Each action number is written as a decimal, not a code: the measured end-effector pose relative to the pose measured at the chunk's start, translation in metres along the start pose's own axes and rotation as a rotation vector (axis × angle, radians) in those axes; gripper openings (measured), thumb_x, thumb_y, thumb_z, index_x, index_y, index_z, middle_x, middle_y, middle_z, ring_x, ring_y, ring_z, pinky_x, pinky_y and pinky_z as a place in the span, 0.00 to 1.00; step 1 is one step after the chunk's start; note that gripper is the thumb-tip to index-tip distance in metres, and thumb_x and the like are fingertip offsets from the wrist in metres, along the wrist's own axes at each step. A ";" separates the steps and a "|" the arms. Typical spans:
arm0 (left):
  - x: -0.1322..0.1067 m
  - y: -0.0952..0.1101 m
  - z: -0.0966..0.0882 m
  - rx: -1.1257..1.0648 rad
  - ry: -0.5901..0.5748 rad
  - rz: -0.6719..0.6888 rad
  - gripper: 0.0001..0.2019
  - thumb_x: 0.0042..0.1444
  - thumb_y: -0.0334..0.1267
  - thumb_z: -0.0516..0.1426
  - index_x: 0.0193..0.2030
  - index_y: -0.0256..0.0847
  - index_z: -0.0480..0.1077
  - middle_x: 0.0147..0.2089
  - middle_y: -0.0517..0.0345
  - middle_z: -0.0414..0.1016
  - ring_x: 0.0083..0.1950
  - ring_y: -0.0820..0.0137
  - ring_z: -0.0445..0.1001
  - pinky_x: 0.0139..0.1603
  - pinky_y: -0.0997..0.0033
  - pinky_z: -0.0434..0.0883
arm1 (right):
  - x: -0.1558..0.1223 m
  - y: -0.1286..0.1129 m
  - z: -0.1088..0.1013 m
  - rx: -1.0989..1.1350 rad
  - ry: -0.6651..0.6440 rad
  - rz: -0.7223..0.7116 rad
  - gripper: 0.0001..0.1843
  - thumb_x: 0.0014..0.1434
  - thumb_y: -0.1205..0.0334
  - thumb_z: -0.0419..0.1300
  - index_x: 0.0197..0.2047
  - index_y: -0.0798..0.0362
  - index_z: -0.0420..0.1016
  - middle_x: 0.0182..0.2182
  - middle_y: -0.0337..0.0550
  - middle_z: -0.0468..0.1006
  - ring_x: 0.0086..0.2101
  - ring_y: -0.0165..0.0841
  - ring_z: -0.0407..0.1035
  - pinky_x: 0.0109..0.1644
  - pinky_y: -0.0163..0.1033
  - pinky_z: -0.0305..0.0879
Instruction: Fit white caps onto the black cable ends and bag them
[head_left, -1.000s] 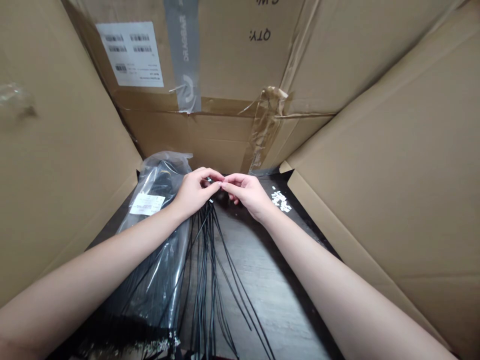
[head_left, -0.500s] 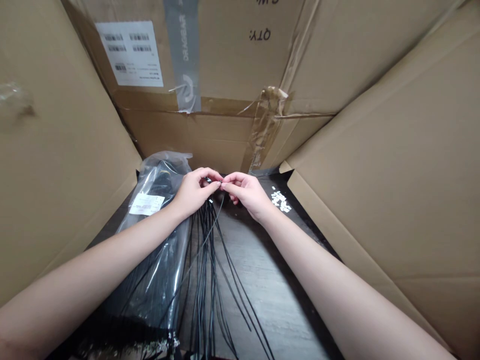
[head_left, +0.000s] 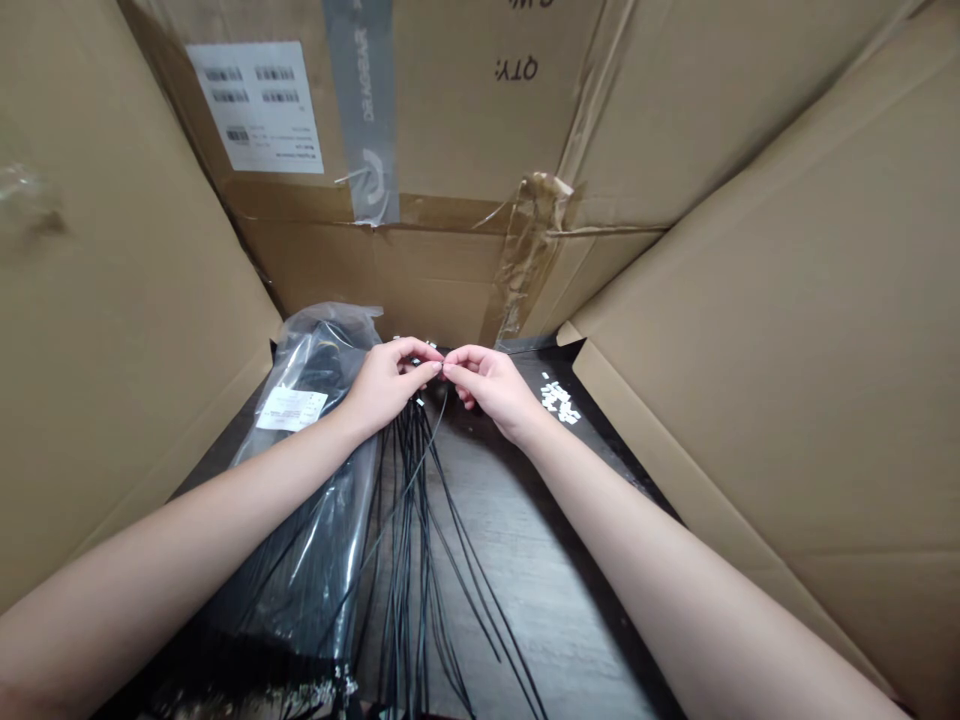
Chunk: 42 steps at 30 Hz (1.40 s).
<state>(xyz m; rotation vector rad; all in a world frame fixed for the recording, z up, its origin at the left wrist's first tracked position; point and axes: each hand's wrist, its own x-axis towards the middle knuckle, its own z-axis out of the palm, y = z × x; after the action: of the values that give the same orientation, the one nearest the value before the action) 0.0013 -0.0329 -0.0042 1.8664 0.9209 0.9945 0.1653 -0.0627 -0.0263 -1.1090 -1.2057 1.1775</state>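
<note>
My left hand (head_left: 386, 385) and right hand (head_left: 487, 385) meet in front of me, low between tall cardboard flaps (head_left: 750, 330). The fingers of my left hand (head_left: 420, 348) curl together and clamp the top ends of a bunch of long black cable ties (head_left: 409, 520), which fan down from the pinch toward me over a dark wood-grain surface (head_left: 510, 600). My right fingertips (head_left: 456, 357) press together against the left ones; whether they grip ties too, I cannot tell, since the pinch hides it. So one loose bunch is out and in my hands, while a clear plastic bag (head_left: 311, 345) beside my left wrist, with a white label (head_left: 291, 408) on it, holds a thick dark mass of what look like more ties through the plastic. Small white bits (head_left: 559, 400) lie scattered just past my right hand, untouched.
</note>
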 end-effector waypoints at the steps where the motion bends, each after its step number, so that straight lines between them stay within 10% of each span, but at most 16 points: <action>1: 0.000 0.000 0.000 -0.006 0.000 -0.002 0.08 0.52 0.39 0.62 0.35 0.35 0.76 0.33 0.56 0.78 0.28 0.73 0.72 0.32 0.72 0.70 | 0.000 0.000 0.000 -0.003 0.001 0.001 0.15 0.44 0.53 0.69 0.29 0.54 0.73 0.23 0.35 0.72 0.19 0.22 0.58 0.18 0.29 0.56; 42: 0.001 0.000 0.000 -0.097 0.036 -0.070 0.10 0.49 0.41 0.64 0.34 0.35 0.75 0.33 0.55 0.78 0.28 0.73 0.73 0.32 0.71 0.74 | -0.001 0.001 0.001 0.002 0.003 -0.022 0.15 0.45 0.53 0.69 0.30 0.53 0.72 0.25 0.38 0.77 0.19 0.24 0.64 0.19 0.29 0.59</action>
<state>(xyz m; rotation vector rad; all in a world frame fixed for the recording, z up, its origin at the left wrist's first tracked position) 0.0022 -0.0316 -0.0042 1.7296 0.9367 1.0147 0.1647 -0.0635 -0.0272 -1.0930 -1.2112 1.1591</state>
